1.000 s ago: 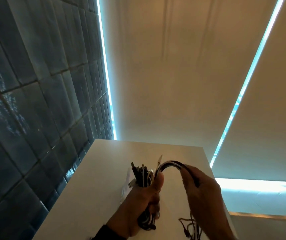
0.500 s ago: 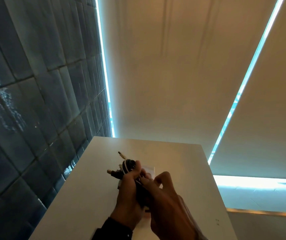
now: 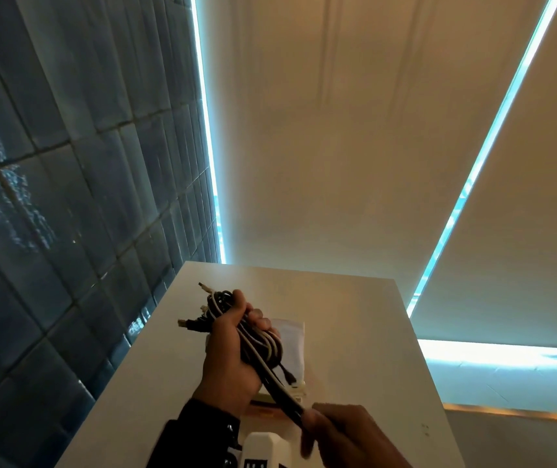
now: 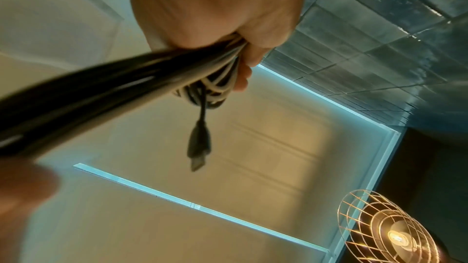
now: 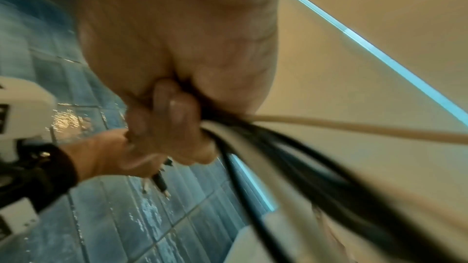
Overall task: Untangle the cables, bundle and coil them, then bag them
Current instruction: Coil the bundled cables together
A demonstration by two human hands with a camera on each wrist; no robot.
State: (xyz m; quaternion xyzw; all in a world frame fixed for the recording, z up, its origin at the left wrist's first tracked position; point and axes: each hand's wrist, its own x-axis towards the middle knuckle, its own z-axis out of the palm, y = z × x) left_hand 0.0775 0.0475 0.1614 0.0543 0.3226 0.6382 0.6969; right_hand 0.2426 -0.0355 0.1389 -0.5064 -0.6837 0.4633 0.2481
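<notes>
My left hand (image 3: pixel 248 320) holds up a coil of black and white cables (image 3: pixel 263 349) above the white table, fingers curled round it. Plug ends (image 3: pixel 202 288) stick out past the fist at the far side. From the coil a taut bunch of strands (image 3: pixel 277 390) runs down to my right hand (image 3: pixel 309 418), which grips them low in the head view. In the left wrist view a black plug (image 4: pixel 198 147) dangles under the coil (image 4: pixel 215 89). The right wrist view shows my right fingers (image 5: pixel 174 107) closed on the strands (image 5: pixel 303 167). A clear plastic bag (image 3: pixel 292 346) lies on the table under the coil.
The white table (image 3: pixel 354 332) is narrow, with a dark tiled wall (image 3: pixel 67 197) along its left edge and pale blinds (image 3: pixel 337 163) behind it. The white wrist camera (image 3: pixel 263 450) sits on my left forearm. A wire-cage lamp (image 4: pixel 387 233) hangs overhead.
My right hand, which was at the coil half a second ago, has drawn back towards me, pulling the strands taut. The left hand has stayed on the coil, tilted over.
</notes>
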